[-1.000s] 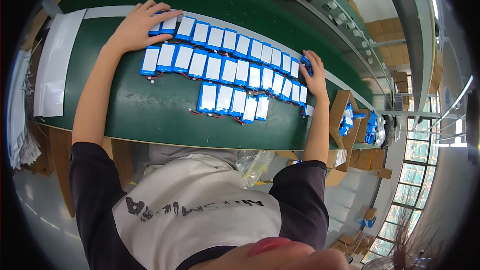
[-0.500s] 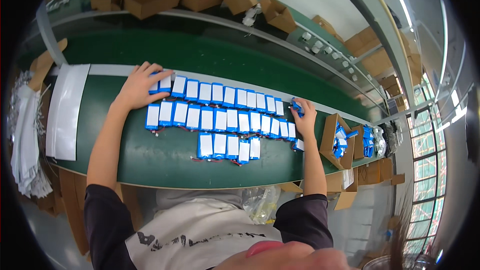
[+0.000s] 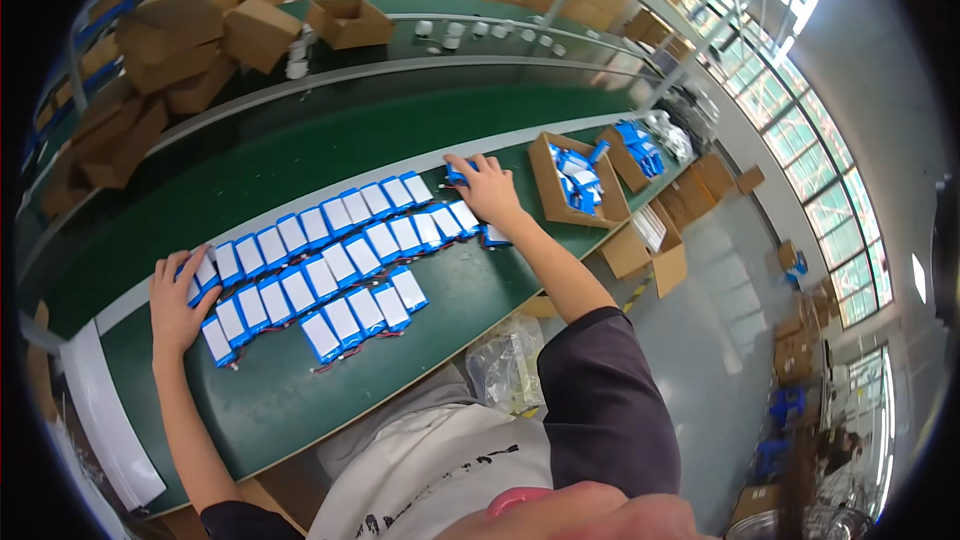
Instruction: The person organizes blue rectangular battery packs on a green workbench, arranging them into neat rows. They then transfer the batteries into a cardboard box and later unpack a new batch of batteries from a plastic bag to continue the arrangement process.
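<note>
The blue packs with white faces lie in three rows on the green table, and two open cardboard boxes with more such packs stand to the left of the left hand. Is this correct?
Not quite: the two open cardboard boxes stand to the right of the right hand, as the head view shows. The blue packs do lie in three rows on the green table.
</note>
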{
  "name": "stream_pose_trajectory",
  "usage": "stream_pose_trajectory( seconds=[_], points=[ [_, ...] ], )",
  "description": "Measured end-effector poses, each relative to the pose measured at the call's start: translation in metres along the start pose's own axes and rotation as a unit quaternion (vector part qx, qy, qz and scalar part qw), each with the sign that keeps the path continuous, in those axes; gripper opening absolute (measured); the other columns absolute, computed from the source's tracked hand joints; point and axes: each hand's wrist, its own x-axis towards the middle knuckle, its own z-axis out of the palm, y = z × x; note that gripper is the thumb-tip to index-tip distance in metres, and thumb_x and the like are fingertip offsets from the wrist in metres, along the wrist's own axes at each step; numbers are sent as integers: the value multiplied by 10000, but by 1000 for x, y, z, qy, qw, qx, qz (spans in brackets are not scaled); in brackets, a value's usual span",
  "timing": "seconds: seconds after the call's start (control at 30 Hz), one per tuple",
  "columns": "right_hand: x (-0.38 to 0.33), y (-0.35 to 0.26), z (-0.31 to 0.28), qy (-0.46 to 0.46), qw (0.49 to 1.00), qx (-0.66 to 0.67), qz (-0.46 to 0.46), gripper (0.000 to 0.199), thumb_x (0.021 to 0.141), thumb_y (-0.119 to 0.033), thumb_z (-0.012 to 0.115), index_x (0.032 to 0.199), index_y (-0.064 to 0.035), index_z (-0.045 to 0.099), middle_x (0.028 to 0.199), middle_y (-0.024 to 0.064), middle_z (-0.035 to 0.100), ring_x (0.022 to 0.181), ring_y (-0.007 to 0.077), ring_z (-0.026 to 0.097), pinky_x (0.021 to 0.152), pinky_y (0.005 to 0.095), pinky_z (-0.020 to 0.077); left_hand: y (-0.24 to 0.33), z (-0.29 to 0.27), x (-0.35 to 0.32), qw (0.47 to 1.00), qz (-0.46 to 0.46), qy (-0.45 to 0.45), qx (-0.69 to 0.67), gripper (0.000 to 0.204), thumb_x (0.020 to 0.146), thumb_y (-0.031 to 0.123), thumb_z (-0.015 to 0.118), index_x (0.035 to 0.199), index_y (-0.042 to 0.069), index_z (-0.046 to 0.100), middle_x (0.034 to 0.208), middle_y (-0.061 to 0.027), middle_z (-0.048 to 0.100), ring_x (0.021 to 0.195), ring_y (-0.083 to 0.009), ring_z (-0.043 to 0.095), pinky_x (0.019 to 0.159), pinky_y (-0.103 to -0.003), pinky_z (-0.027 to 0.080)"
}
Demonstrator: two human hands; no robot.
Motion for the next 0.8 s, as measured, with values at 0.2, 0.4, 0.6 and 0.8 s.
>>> stream_pose_trajectory(
  seconds=[0.2, 0.4, 0.6, 0.8],
  points=[
    [1, -1, -5, 38, 990, -81, -109, 558, 906, -88, 643, 1426, -288, 614, 1245, 166, 641, 1125, 415, 648, 732, 466, 624, -4, 7, 0, 999, 6, 1, 53, 596, 917, 322, 758, 1473, 148, 630, 1341, -128, 614, 1243, -342, 554, 1098, -478, 439],
    [3, 6, 6, 63, 987, -93, -113, 531, 893, -101, 663, 1389, -288, 633, 1188, 165, 668, 1098, 390, 672, 717, 419, 625, -3, 7, 1, 998, 23, 12, 61, 589, 927, 325, 739, 1465, 113, 628, 1309, -128, 605, 1188, -334, 566, 1043, -444, 451],
    [4, 13, 6, 86, 984, -77, -138, 510, 894, -114, 643, 1369, -300, 645, 1128, 127, 659, 1081, 355, 654, 709, 409, 621, -1, 4, 2, 998, 25, 33, 52, 553, 926, 283, 759, 1446, 132, 646, 1286, -123, 627, 1184, -339, 590, 1032, -459, 485],
    [1, 27, 1, 126, 987, -59, -84, 540, 910, -80, 636, 1383, -339, 629, 1152, 136, 645, 1110, 385, 653, 750, 432, 629, -2, 7, -2, 997, 5, 81, -4, 509, 934, 230, 754, 1422, 116, 666, 1279, -118, 654, 1176, -332, 620, 1031, -421, 507]
  ],
)
